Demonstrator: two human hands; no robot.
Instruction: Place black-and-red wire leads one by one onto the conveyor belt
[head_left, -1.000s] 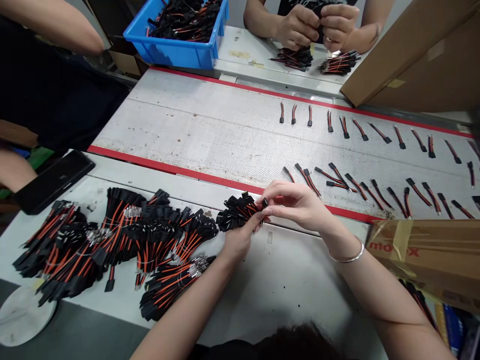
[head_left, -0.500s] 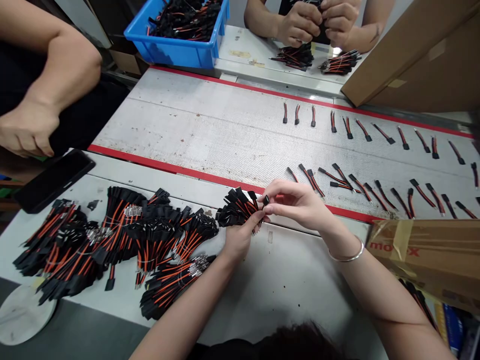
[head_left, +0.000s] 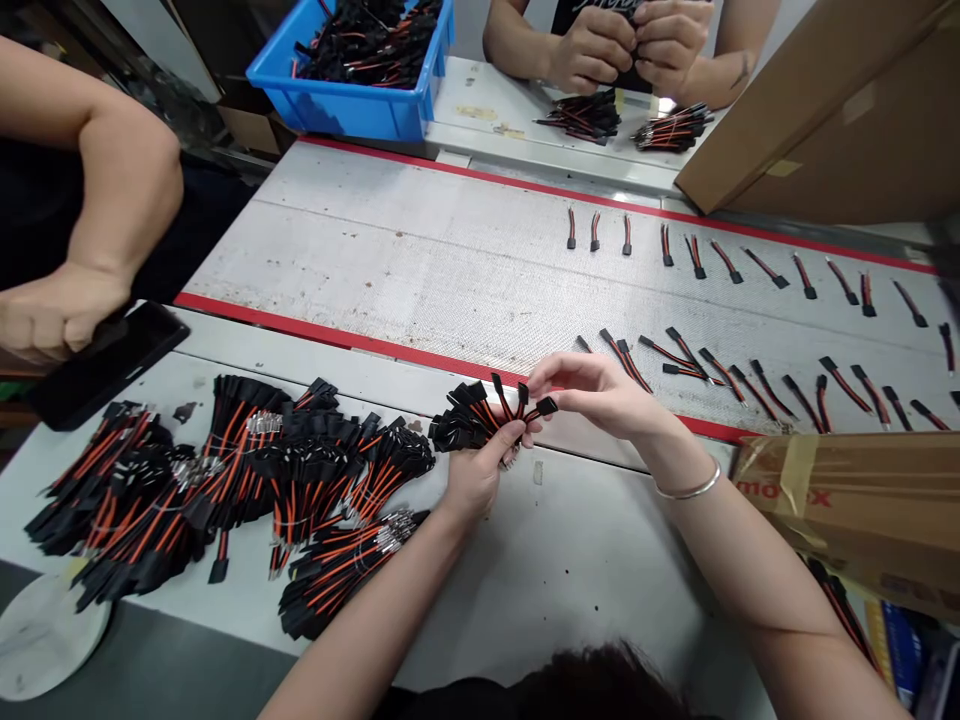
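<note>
Shifted toward 3 o'clock since the earlier frame, a black-tipped red wire lead (head_left: 546, 406) sits pinched in the right hand (head_left: 600, 392), held close beside the left hand (head_left: 476, 482), which clamps a fanned bundle of black-connector red wire leads (head_left: 459, 425) at 12 o'clock.

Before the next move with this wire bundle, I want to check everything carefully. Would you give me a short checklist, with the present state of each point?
1. Left hand grip on the wire bundle: ok, the bundle rests firmly in the fingers.
2. Right hand grip on the black connector: ok, it is pinched at the fingertips.
3. Connector's lead free of the bundle: cannot tell, its far end is lost among the other wires.
4. Near-row leads on the conveyor belt lying separately: not ok, some overlap.
5. Crimped metal terminals in good condition: cannot tell, too small to judge.
</note>
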